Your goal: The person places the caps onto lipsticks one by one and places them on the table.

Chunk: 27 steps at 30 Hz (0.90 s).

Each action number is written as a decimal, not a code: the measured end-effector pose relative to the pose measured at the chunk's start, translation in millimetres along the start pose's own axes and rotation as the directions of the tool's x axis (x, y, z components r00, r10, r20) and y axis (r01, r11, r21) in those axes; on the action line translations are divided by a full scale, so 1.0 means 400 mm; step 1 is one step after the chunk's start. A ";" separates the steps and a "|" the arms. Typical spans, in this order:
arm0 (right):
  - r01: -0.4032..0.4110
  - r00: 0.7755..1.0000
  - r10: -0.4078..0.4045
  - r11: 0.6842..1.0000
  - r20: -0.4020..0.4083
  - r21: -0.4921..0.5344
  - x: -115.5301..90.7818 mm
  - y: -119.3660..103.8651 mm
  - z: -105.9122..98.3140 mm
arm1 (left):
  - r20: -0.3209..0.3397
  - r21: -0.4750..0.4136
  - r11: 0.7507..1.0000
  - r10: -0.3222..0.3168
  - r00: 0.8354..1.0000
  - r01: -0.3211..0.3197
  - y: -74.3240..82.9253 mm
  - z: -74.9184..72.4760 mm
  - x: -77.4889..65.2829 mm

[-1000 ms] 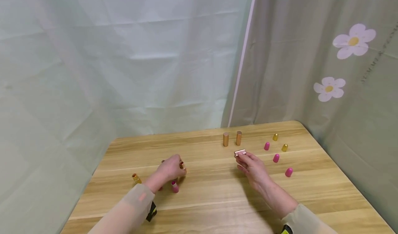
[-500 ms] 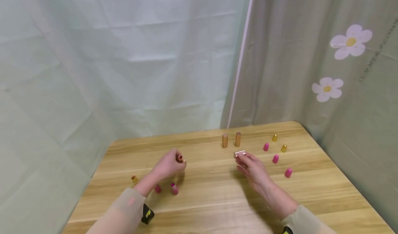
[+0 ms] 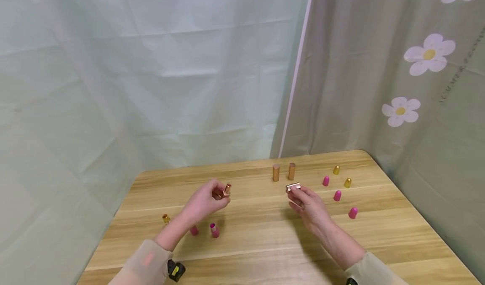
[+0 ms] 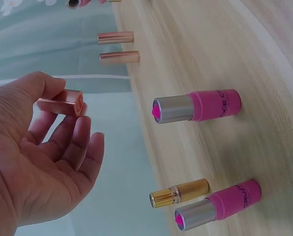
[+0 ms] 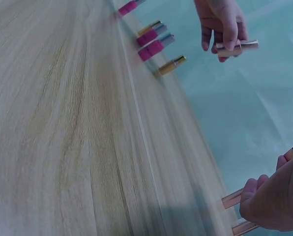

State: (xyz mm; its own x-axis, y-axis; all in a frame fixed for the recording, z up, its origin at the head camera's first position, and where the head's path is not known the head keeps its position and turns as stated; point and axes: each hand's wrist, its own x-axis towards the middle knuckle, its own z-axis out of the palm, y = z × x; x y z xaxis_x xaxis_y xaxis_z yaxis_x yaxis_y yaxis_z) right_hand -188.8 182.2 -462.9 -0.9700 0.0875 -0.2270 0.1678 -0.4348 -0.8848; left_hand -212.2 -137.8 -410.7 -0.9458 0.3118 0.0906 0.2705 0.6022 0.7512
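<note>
My left hand (image 3: pixel 204 201) pinches a rose-gold lipstick tube (image 3: pixel 227 190) between thumb and fingers, raised over the left half of the table. The tube's narrower open end points upward in the head view. To the right, my right hand (image 3: pixel 312 211) holds a shiny rose-gold lipstick cap (image 3: pixel 293 187) on its side at the fingertips. Below the left hand stand uncapped pink lipsticks (image 4: pixel 214 104) with silver collars and a gold lipstick tube (image 4: pixel 191 191). The left forearm partly hides this group in the head view.
Two copper-coloured caps, a left one (image 3: pixel 275 173) and a right one (image 3: pixel 291 171), stand upright near the back edge. Further right are three pink caps (image 3: pixel 337 195) and two gold caps (image 3: pixel 347 182). A pale curtain (image 3: pixel 189 87) hangs behind the wooden table (image 3: pixel 265 251).
The left hand has lifted the rose-gold lipstick tube off the table and moved it slightly up and to the right. My right hand keeps holding the cap in about the same place.
</note>
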 end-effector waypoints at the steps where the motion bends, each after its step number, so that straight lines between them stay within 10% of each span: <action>1: -0.002 1.000 0.002 1.000 0.002 0.001 0.001 0.001 0.000 | 0.008 0.017 1.000 0.022 1.000 -0.022 0.001 0.001 0.000; 9: 0.005 1.000 -0.005 1.000 0.024 0.002 -0.008 0.008 0.009 | 0.023 0.217 0.964 0.154 0.988 -0.156 0.015 0.026 -0.004; 27: -0.001 0.999 0.002 1.000 0.047 -0.013 -0.018 0.043 0.060 | 0.054 0.248 0.945 0.206 0.977 -0.212 0.059 0.067 0.016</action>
State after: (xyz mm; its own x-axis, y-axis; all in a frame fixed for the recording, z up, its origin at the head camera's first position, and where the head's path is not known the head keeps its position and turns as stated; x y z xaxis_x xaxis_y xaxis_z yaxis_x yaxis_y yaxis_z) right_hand -183.4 152.5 -466.7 -0.9768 0.0445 -0.2095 0.1716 -0.4229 -0.8898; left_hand -207.1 -102.0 -409.8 -0.8590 0.4680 0.2077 0.5011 0.6852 0.5285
